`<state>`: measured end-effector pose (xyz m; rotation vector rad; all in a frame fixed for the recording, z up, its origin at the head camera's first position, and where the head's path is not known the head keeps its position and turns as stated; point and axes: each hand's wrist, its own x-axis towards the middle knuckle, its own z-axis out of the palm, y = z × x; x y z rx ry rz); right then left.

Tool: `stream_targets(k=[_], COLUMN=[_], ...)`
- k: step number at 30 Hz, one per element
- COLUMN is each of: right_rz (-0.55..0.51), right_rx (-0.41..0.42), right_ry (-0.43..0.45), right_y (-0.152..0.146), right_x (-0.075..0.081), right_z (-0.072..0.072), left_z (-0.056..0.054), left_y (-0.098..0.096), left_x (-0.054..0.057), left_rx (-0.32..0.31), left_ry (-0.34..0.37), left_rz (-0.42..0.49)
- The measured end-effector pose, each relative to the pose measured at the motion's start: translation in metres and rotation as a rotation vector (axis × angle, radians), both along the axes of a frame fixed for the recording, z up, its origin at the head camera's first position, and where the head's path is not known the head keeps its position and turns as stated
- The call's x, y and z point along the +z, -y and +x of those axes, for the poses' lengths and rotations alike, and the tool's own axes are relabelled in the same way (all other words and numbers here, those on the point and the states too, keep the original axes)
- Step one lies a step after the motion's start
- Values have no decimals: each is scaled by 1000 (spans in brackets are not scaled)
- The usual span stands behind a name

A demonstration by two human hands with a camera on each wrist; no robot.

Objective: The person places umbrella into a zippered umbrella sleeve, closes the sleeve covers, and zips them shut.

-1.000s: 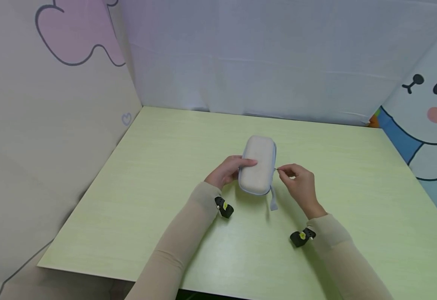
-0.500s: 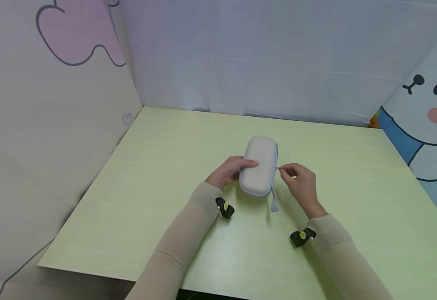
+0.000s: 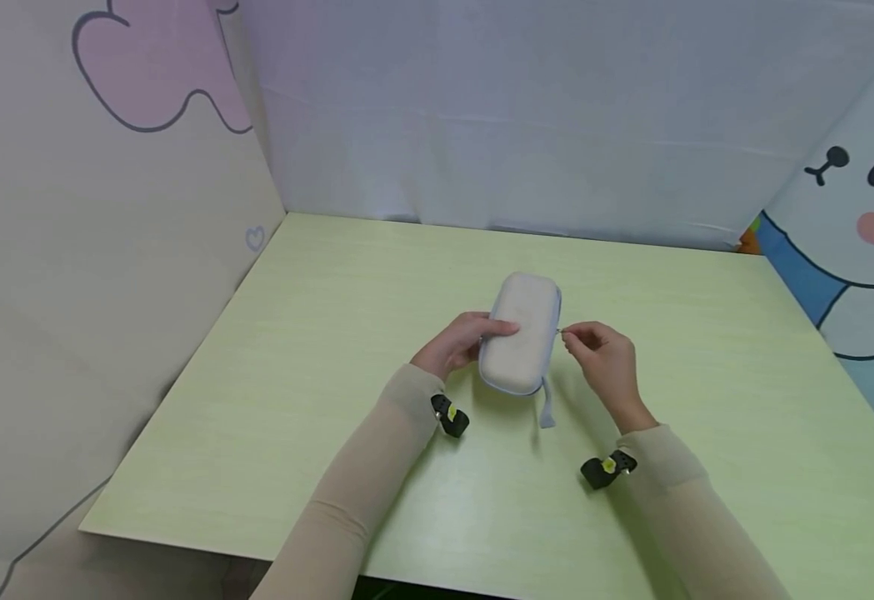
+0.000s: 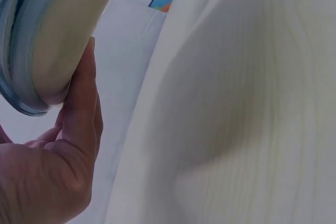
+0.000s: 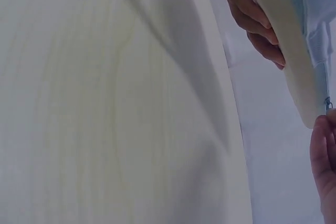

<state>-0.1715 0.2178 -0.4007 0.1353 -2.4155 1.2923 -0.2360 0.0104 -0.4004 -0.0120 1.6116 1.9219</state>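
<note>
A cream zippered case [image 3: 523,333] with light blue edging is held up above the table, its long side tilted slightly to the right. My left hand [image 3: 461,343] grips it from the left, thumb across the top face and fingers underneath, as the left wrist view also shows. At the case's right edge my right hand [image 3: 603,363] pinches a small metal zipper pull [image 5: 328,103] between thumb and fingertips. From the near right corner of the case dangles a light blue strap [image 3: 546,406]. In the left wrist view the edging [image 4: 23,51] shows a dark gap along it.
A pale yellow-green table [image 3: 317,400] lies under both hands, with the case's shadow on it. Behind it hangs a white sheet [image 3: 511,125]. Walls with cartoon drawings stand left and right. Each wrist wears a small black camera [image 3: 449,416].
My right hand has moved slightly away and up to the right along the case's edge with the zipper pull. The case has shifted slightly to the right; my left hand keeps its grip.
</note>
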Motion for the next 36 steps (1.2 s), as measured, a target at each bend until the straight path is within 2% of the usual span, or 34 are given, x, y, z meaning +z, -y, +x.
stream_targets(k=[4,8,17,25,30,36], right_rz=[-169,-273,-303,-316,-344,-324], right_rx=[40,87,43,4,3,-10], right_ry=[125,161,114,91,73,49], right_y=[-2,-2,2,3,6,15], right_x=[1,3,1,1,8,22], right_z=[-1,-3,-3,-4,-2,7], left_z=[0,0,2,4,4,5], left_y=[0,1,1,-1,-1,-2], left_x=[0,1,-1,1,2,1], left_rx=[-3,-6,-31,-29,-39,-47], left_ry=[-8,-12,-7,-9,-10,-5], left_rz=[3,-6,-3,-11,-12,-13])
